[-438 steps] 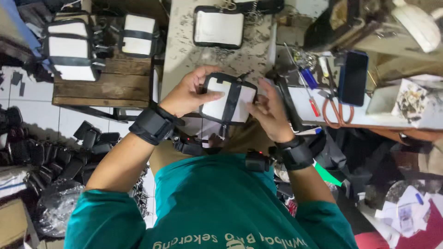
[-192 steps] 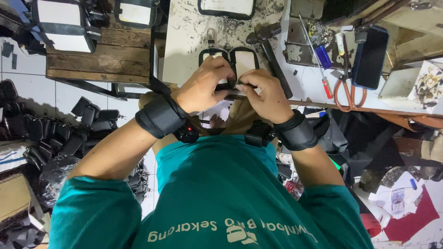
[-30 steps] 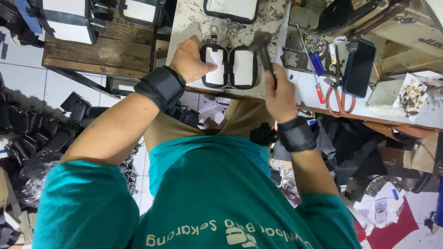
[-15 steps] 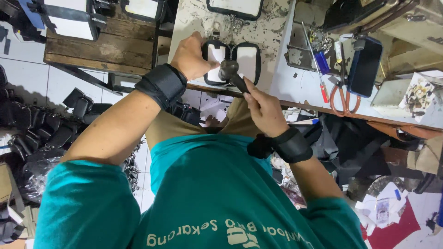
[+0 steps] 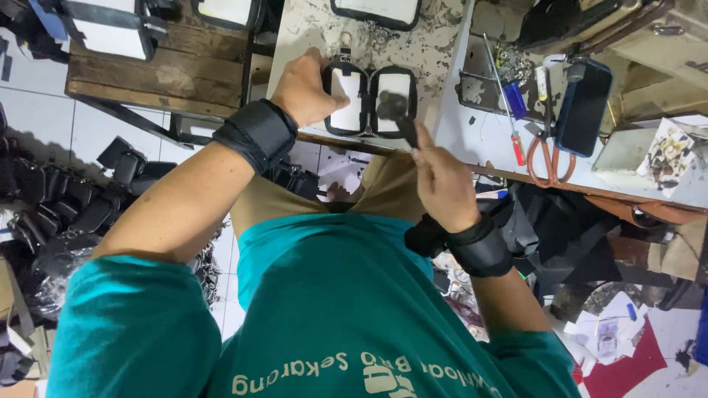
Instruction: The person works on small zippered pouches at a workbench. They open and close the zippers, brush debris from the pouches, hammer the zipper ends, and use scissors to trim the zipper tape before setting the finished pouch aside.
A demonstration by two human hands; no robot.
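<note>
On the far left I see a heap of black pouches (image 5: pixel 70 203) on the tiled floor, and above them a wooden bench (image 5: pixel 166 70) carrying more white-and-black cases. Moving in, my left hand (image 5: pixel 304 88) is pressed down on the left edge of the opened case (image 5: pixel 369 99), fingers curled over its rim and pinning it to the speckled worktop (image 5: pixel 435 51). The case lies flat and spread open, two white panels framed in black with a zip line down the middle, near the worktop's front edge. Just right of its centre, my right hand (image 5: pixel 441 177) is closed round the handle of a small hammer (image 5: pixel 394 114), whose dark, blurred head hangs over the case's right panel; I cannot tell whether it touches. Further right, well apart from the hands, lie a red-handled screwdriver (image 5: pixel 509 110), orange scissors (image 5: pixel 546 151) and a dark phone (image 5: pixel 584 103).
</note>
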